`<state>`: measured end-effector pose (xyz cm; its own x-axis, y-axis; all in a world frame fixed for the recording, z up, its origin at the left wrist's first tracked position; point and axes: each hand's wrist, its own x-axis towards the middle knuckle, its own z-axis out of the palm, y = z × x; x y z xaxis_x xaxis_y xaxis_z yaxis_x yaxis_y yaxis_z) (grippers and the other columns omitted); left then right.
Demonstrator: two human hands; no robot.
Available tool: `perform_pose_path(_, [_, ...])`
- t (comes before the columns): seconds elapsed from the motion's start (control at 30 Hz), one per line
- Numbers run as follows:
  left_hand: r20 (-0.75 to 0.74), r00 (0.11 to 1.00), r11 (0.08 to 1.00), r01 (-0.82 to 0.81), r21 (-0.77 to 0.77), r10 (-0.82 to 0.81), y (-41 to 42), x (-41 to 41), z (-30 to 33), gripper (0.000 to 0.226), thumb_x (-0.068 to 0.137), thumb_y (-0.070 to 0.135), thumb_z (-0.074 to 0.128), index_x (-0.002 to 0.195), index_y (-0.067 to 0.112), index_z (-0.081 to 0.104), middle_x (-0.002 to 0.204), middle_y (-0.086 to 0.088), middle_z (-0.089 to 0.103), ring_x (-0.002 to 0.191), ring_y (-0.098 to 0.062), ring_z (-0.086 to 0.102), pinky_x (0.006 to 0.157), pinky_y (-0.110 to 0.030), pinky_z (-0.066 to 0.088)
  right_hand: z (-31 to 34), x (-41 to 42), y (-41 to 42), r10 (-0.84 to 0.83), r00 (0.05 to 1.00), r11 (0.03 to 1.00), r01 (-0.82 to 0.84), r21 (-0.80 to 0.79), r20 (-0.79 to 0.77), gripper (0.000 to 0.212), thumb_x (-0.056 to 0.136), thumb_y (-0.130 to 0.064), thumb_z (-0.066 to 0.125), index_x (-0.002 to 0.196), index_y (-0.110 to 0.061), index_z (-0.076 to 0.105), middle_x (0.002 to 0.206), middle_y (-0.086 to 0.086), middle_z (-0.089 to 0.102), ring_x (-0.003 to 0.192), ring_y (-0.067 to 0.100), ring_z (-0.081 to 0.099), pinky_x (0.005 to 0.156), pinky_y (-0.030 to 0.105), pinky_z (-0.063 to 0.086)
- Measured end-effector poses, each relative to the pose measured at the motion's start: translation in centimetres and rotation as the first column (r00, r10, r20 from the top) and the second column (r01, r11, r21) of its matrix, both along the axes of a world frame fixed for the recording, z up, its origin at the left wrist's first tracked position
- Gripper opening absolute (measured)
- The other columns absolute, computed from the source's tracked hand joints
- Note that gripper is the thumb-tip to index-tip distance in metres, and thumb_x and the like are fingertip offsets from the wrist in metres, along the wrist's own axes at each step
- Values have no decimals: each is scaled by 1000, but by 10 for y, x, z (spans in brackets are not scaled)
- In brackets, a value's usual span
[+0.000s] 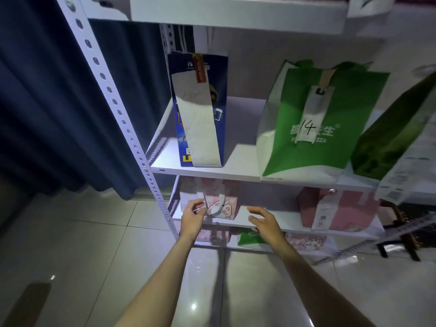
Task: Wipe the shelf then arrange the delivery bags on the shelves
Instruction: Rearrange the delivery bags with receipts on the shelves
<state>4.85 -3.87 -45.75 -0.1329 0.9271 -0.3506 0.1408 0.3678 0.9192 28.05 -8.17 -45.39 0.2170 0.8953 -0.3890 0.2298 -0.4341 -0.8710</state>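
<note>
Both arms are reaching down and forward to the white metal shelf unit (207,172), its smooth flat boards sitting on pale uprights punched with rows of holes. On the middle board a tall, slim blue paper bag (200,109) is standing upright at the left, a long white receipt hanging down its front under a small brown tag. Right of it, well apart, a wide green bag (311,128) of soft, matte fabric is standing with a white slip marked "14" on its face. A darker green bag (387,142) is leaning in at the far right edge, blurred.

One board lower, the left hand (192,217) is working at a small boxy pink bag (221,204) printed with a cartoon cat; its fingers are curling in and pinching something white at the bag's left front, a slip or handle, hard to tell which. That is the grip here: closed onto the bag's white strip. The right hand (265,220) is hovering just right of the same bag, fingers apart and gently bent, holding nothing and not touching it.

Further right on that board a larger pink bag (339,211) is sitting with a long printed receipt down its front. On the lowest board more pink and green bags are showing dimly. A dark blue pleated curtain (59,102) is hanging at the left, above glossy pale floor tiles (70,244).
</note>
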Motion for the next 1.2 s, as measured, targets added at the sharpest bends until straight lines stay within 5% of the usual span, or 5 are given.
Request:
perform_pose_path(0.17, [20, 998, 994, 64, 85, -66, -23, 51, 20, 19, 98, 1, 61, 114, 10, 66, 113, -11, 71, 100, -22, 64, 92, -40, 55, 8, 54, -30, -86, 994, 995, 90, 47, -71, 25, 95, -5, 64, 109, -25, 71, 122, 3, 69, 92, 18, 67, 74, 30, 59])
perform_pose_path(0.47, [43, 993, 970, 101, 222, -113, -56, 185, 74, 15, 98, 12, 67, 110, 19, 70, 111, -1, 74, 110, -23, 68, 98, -46, 57, 53, 200, -63, -146, 980, 968, 170, 182, -138, 23, 96, -7, 62, 109, -24, 70, 110, 7, 70, 92, 22, 67, 75, 32, 55])
perform_pose_path(0.6, [32, 993, 952, 101, 288, -116, -68, 246, 96, 24, 98, 3, 64, 104, 25, 70, 110, -1, 75, 108, -24, 68, 101, -55, 54, 74, 266, -77, -142, 976, 938, 185, 292, -162, 17, 100, -14, 60, 110, -26, 68, 116, 6, 70, 105, 28, 68, 91, 47, 56])
perform_pose_path(0.93, [-9, 983, 904, 172, 392, -183, -77, 365, 158, 23, 95, 3, 66, 113, 18, 68, 115, -1, 74, 110, -21, 69, 101, -44, 55, 132, 361, -71, -230, 967, 818, 255, 515, -113, 22, 99, -6, 57, 119, -14, 63, 118, 1, 70, 102, 19, 70, 77, 28, 60])
perform_pose_path(1.2, [-128, 958, 857, 287, 428, -257, -34, 430, 205, 50, 100, 16, 62, 148, 18, 47, 146, 4, 55, 132, -13, 51, 109, -35, 44, 174, 370, -28, -216, 976, 786, 195, 586, -35, 46, 101, -10, 56, 145, -23, 48, 137, -13, 56, 123, 6, 54, 94, 19, 46])
